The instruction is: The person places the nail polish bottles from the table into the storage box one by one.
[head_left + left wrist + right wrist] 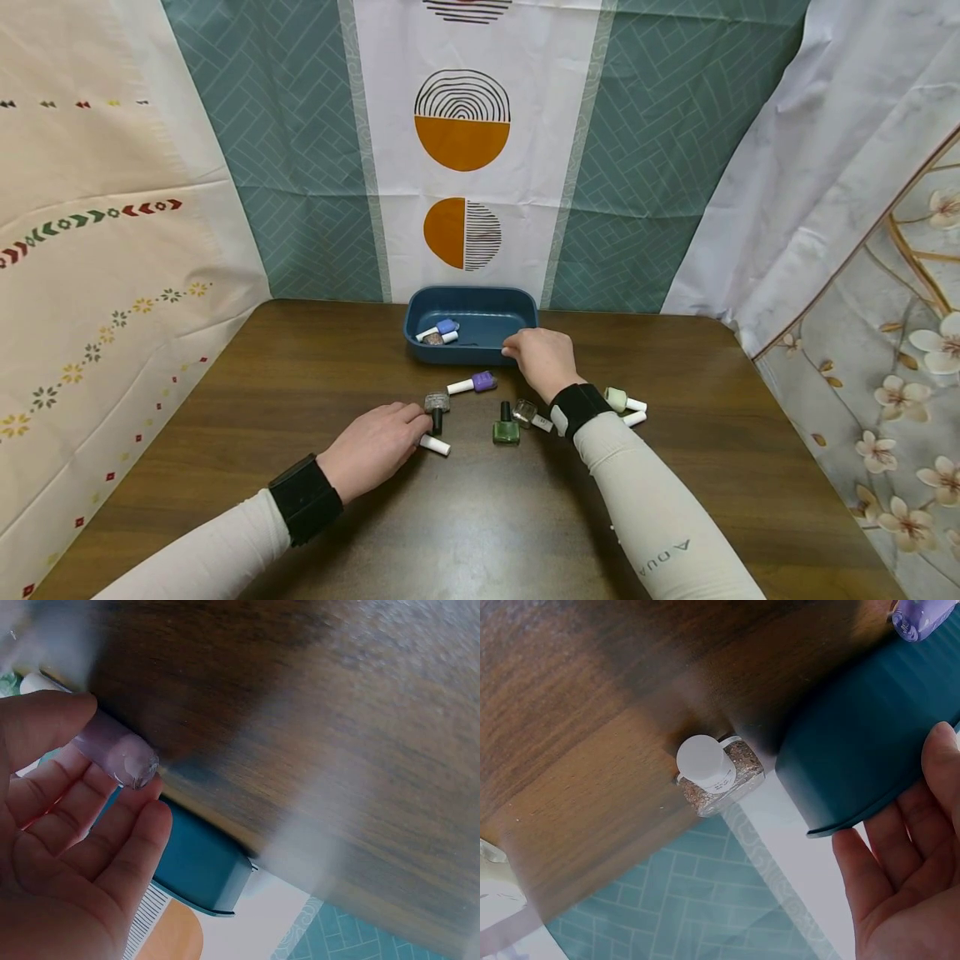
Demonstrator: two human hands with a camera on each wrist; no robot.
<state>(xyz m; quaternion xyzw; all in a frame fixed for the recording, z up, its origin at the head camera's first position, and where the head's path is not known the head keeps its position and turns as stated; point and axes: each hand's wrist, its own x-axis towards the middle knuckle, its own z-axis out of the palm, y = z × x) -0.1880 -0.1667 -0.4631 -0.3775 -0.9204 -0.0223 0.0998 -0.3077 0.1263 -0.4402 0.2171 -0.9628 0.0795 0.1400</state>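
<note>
My left hand [380, 448] holds a mauve nail polish bottle [116, 754] between thumb and fingers, its white cap [435, 445] jutting out in the head view. Close by lies a glitter polish with a black cap [437, 403]. At the back, my right hand [542, 360] grips the front wall of a blue tray [862, 742] near its right corner, thumb outside; some fingertips are hidden behind the rim. Inside the tray are a blue polish [447, 326] and a brownish glitter polish [433, 339].
Before the tray lie a purple polish [483, 381], a green polish with black cap [506, 431] and a glitter polish with white cap [739, 765]. A pale green polish [615, 399] and another white cap [634, 418] are beside my right wrist. Patterned cloth [315, 167] hangs behind the table.
</note>
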